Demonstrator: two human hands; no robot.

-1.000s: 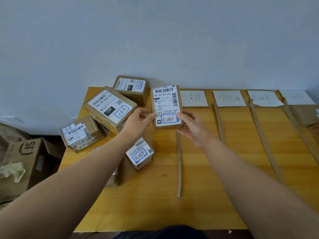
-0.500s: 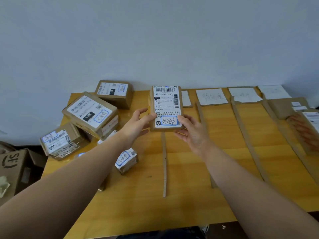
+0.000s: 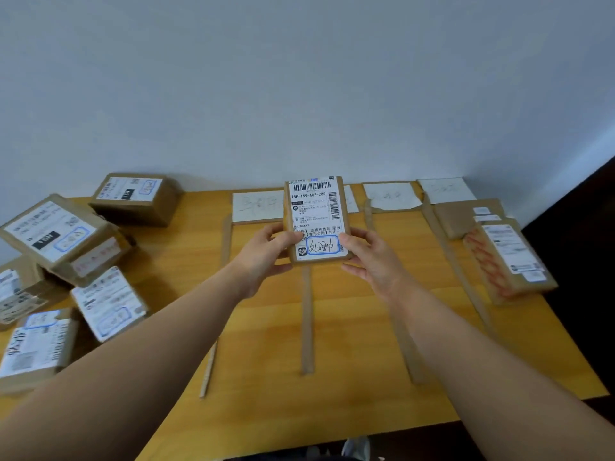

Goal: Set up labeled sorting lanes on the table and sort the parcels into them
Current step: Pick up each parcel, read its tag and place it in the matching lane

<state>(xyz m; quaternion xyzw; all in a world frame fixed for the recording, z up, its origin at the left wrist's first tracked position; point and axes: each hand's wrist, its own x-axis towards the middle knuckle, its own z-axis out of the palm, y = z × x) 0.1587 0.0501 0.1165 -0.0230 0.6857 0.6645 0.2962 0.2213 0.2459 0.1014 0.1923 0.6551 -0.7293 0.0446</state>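
Cardboard parcel: a small flat box [image 3: 316, 217] held upright over the far middle of the table [image 3: 349, 327], printed label facing the person. It covers part of one paper sign behind it.
Left hand: the left hand [image 3: 266, 254] grips the parcel's lower left edge, thumb on the front and fingers curled behind.
Right hand: the right hand [image 3: 372, 261] grips the lower right edge the same way, with its thumb just beside the blue box.
Blue box: a handwritten mark [image 3: 322, 245] sits low on the label. The parcel is probably held upright at eye line so this mark can be read against the signs.
Lanes: brown strips [image 3: 307, 321] lie front to back and split the tabletop. One strip is partly hidden under the right forearm.
Signs: white paper sheets [image 3: 258, 206] lie at the far end, one heading each lane. Their writing is too faint to read.
Unsorted pile: several boxes [image 3: 56, 234] are heaped at the left end, outside the leftmost strip, some of them tilted on one another with labels up.
Sorted parcels: two packages [image 3: 509, 261] lie in the rightmost lane, one behind the other near the table's right edge.
Step judged: the lanes look laid out and sorting is barely begun. This parcel is being checked for its lane, and which lane cannot be told.
Care: it should be set down between strips, since landing on one could shift it.
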